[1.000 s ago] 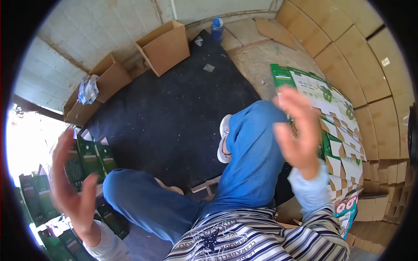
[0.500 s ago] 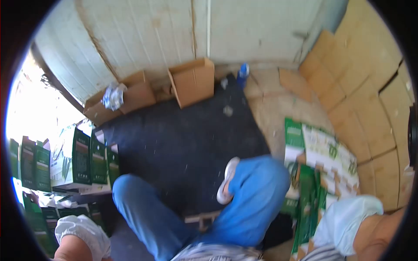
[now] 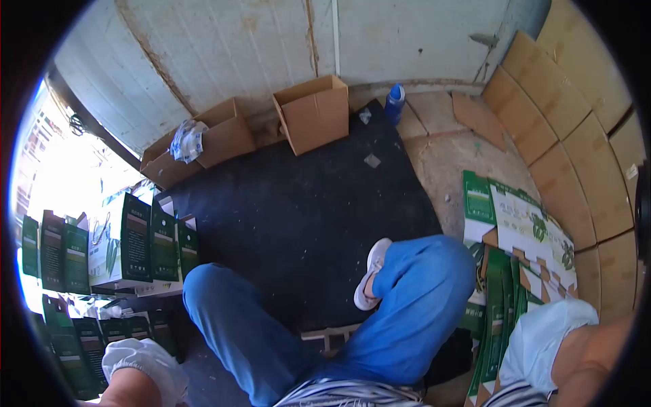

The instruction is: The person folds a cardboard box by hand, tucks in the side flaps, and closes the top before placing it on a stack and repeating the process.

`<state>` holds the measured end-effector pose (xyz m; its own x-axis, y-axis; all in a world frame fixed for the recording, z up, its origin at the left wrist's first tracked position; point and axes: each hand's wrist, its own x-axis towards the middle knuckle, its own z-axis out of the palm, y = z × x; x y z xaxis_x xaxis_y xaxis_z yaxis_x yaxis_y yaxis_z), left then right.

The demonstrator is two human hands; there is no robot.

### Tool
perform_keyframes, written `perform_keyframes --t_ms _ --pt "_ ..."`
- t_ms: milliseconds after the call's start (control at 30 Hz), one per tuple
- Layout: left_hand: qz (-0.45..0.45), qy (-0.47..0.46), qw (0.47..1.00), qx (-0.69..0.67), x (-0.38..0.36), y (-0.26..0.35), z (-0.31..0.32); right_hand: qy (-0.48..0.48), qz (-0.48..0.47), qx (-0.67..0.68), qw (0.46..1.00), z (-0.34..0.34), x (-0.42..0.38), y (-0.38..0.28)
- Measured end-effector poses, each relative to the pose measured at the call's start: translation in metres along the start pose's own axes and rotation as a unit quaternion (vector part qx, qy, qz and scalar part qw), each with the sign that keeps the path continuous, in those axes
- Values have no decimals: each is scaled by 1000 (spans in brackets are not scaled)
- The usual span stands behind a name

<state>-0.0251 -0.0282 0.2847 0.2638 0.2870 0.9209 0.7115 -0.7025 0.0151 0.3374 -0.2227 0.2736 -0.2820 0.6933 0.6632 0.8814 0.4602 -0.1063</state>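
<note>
At the lower left, a white elastic-edged sleeve cover [image 3: 146,370] sits on my left arm, and bare skin beside it runs off the frame; my left hand itself does not show. A pale sleeve cover [image 3: 542,339] is on my right arm at the lower right, with bare skin [image 3: 593,359] beyond it. My right hand's fingers are outside the view. Nearest the left arm stand green and white printed cartons [image 3: 135,237] in stacked rows. Flattened green and white cartons [image 3: 532,217] lie by the right arm.
My jeans-covered legs [image 3: 413,305] are bent over a black mat [image 3: 305,210]. Open brown boxes [image 3: 315,122] line the wall, one holding a crumpled plastic wrapper [image 3: 188,141]. A blue bottle [image 3: 395,105] stands near the mat's corner. Brown cartons [image 3: 563,176] are stacked at right.
The view has shifted slightly, so the boxes, mat and legs appear further right, and the picture is sharper. Both arms keep nearly the same pose.
</note>
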Motion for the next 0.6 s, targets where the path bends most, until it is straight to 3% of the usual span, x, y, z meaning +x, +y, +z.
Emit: perform_keyframes --t_ms 333,600 --pt "-54 -16 994 97 -13 10 8 109 -21 84 990 17 0 0" --pt "-101 -33 964 244 -19 23 10 219 -78 233 944 73 1 -31"
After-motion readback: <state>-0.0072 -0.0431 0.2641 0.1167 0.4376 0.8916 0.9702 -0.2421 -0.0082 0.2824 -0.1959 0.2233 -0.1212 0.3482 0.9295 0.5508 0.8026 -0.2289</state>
